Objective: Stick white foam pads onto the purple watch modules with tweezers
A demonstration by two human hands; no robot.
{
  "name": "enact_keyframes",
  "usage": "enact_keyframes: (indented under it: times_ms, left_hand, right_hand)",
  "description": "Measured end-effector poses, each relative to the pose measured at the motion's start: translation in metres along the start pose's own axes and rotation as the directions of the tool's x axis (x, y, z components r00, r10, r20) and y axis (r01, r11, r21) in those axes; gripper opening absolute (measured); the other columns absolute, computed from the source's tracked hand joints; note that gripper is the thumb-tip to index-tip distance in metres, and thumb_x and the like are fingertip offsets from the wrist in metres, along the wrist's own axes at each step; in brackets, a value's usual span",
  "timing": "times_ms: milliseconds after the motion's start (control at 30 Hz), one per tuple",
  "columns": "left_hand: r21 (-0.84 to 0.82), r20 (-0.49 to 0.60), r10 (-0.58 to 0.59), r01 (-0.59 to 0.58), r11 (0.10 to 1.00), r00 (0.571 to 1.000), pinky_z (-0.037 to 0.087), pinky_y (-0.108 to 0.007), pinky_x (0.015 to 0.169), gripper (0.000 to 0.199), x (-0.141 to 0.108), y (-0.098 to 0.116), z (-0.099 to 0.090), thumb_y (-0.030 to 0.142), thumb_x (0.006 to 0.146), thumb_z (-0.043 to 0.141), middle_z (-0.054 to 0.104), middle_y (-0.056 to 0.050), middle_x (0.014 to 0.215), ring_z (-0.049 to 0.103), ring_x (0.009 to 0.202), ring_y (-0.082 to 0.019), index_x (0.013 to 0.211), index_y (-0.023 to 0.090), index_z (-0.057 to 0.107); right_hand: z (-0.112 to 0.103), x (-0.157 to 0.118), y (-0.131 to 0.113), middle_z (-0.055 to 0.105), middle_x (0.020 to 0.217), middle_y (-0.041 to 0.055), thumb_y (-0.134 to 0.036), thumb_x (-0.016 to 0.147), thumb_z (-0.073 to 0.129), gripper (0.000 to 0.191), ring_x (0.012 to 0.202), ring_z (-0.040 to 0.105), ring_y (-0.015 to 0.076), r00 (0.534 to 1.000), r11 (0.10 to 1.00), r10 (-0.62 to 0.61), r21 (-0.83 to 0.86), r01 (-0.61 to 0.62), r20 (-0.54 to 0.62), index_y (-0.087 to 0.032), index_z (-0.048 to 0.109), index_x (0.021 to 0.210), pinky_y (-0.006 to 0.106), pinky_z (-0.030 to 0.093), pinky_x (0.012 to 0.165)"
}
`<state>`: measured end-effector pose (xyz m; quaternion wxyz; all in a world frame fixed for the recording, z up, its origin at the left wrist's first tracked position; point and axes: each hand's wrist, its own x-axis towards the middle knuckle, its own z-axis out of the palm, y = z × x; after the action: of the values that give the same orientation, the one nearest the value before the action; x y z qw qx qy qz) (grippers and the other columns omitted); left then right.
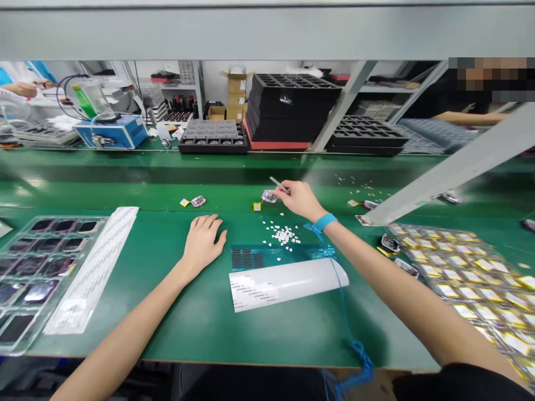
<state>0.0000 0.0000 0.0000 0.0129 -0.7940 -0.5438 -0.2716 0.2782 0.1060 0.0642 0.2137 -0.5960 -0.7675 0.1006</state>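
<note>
My right hand (301, 199) is closed around slim metal tweezers (279, 184), whose grey end sticks out up and to the left. Its fingertips are at the edge of a small electronic module (268, 196), joined to a yellow-edged battery (257, 206). My left hand (203, 239) rests palm down on the green mat, fingers stretched and holding nothing. Between the hands and nearer to me lie many white paper bits (283, 235), a blue film with dark adhesive pieces (247, 258) and a curled white backing sheet (288, 283). A blue wrist strap (325, 222) circles my right wrist.
A second module (198, 201) lies to the left, another (370, 205) by the slanted post (451, 167). A clear tray (100, 223) and white strip (94, 267) are at left, rows of batteries (462, 267) at right. Black trays (292, 111) stand behind; two co-workers sit opposite.
</note>
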Motion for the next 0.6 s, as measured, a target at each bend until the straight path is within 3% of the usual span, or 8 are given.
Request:
enact_keyframes:
  times_ms: [100, 167, 267, 333, 400, 467, 533, 600]
  left_hand:
    - [-0.105, -0.032, 0.011, -0.015, 0.994, 0.999, 0.047, -0.049, 0.111, 0.033, -0.004, 0.013, -0.005, 0.029, 0.099, 0.05, 0.067, -0.015, 0.137, 0.063, 0.127, -0.03, 0.129, 0.017, 0.059]
    - [-0.306, -0.054, -0.006, -0.011, 0.952, 0.998, 0.046, -0.048, 0.114, 0.046, -0.01, 0.026, -0.009, 0.032, 0.099, 0.052, 0.06, -0.016, 0.147, 0.06, 0.133, -0.028, 0.143, 0.018, 0.047]
    - [-0.679, -0.011, -0.036, 0.019, 0.734, 0.999, 0.049, -0.047, 0.113, 0.055, -0.02, 0.051, -0.014, 0.033, 0.097, 0.058, 0.057, -0.018, 0.149, 0.061, 0.133, -0.028, 0.147, 0.018, 0.041]
    - [-0.809, 0.12, -0.043, 0.123, 0.575, 0.992, 0.059, -0.041, 0.101, 0.037, -0.026, 0.065, -0.016, 0.033, 0.1, 0.055, 0.07, -0.016, 0.132, 0.072, 0.115, -0.026, 0.134, 0.017, 0.053]
    - [-0.866, 0.284, -0.048, 0.277, 0.417, 0.958, 0.065, -0.035, 0.081, 0.026, -0.031, 0.074, -0.018, 0.033, 0.103, 0.05, 0.077, -0.013, 0.11, 0.08, 0.085, -0.022, 0.118, 0.016, 0.061]
    - [-0.882, 0.391, -0.049, 0.389, 0.265, 0.919, 0.065, -0.031, 0.066, 0.026, -0.034, 0.078, -0.019, 0.035, 0.104, 0.049, 0.077, -0.01, 0.1, 0.078, 0.065, -0.018, 0.116, 0.015, 0.061]
    - [-0.887, 0.422, -0.069, 0.428, 0.177, 0.904, 0.066, -0.031, 0.065, 0.029, -0.035, 0.079, -0.02, 0.035, 0.102, 0.054, 0.077, -0.01, 0.099, 0.079, 0.066, -0.02, 0.123, 0.015, 0.058]
    - [-0.884, 0.426, -0.092, 0.436, 0.167, 0.9, 0.068, -0.033, 0.069, 0.031, -0.035, 0.079, -0.022, 0.034, 0.1, 0.058, 0.078, -0.009, 0.099, 0.08, 0.073, -0.021, 0.126, 0.017, 0.059]
  right_hand:
    - [-0.014, -0.023, -0.027, 0.063, 0.064, 0.0018, -0.036, 0.095, 0.063, 0.025, 0.06, 0.053, 0.0156, 0.996, 0.994, -0.085, 0.061, 0.086, -0.015, -0.016, 0.071, 0.084, 0.028, 0.037, 0.061]
    - [-0.019, -0.048, -0.046, 0.057, 0.058, -0.0011, -0.04, 0.096, 0.063, 0.03, 0.055, 0.048, 0.0135, 0.982, 0.972, -0.185, 0.143, 0.187, -0.028, -0.017, 0.07, 0.079, 0.027, 0.035, 0.058]
    - [-0.017, -0.091, -0.068, 0.055, 0.059, -0.0034, -0.035, 0.099, 0.063, 0.028, 0.053, 0.048, 0.0111, 0.942, 0.905, -0.324, 0.261, 0.335, -0.085, -0.018, 0.068, 0.077, 0.025, 0.036, 0.055]
    - [-0.01, -0.116, -0.075, 0.061, 0.065, -0.0023, -0.027, 0.099, 0.064, 0.022, 0.056, 0.053, 0.0108, 0.917, 0.856, -0.367, 0.329, 0.399, -0.158, -0.017, 0.067, 0.079, 0.024, 0.04, 0.055]
    - [-0.001, -0.135, -0.072, 0.069, 0.075, 0.0002, -0.019, 0.097, 0.066, 0.01, 0.064, 0.062, 0.0116, 0.886, 0.805, -0.404, 0.372, 0.463, -0.229, -0.017, 0.068, 0.088, 0.024, 0.048, 0.06]
    - [0.007, -0.146, -0.064, 0.073, 0.085, 0.003, -0.014, 0.096, 0.067, 0.005, 0.073, 0.068, 0.0131, 0.859, 0.781, -0.441, 0.36, 0.51, -0.26, -0.018, 0.069, 0.097, 0.025, 0.055, 0.065]
    - [0.014, -0.151, -0.055, 0.075, 0.093, 0.0049, -0.01, 0.096, 0.064, 0.013, 0.079, 0.071, 0.0145, 0.836, 0.783, -0.483, 0.297, 0.546, -0.261, -0.018, 0.069, 0.104, 0.026, 0.059, 0.068]
    - [0.02, -0.154, -0.049, 0.076, 0.1, 0.0058, -0.004, 0.095, 0.057, 0.024, 0.086, 0.073, 0.0153, 0.819, 0.789, -0.511, 0.236, 0.567, -0.261, -0.019, 0.068, 0.11, 0.027, 0.062, 0.071]
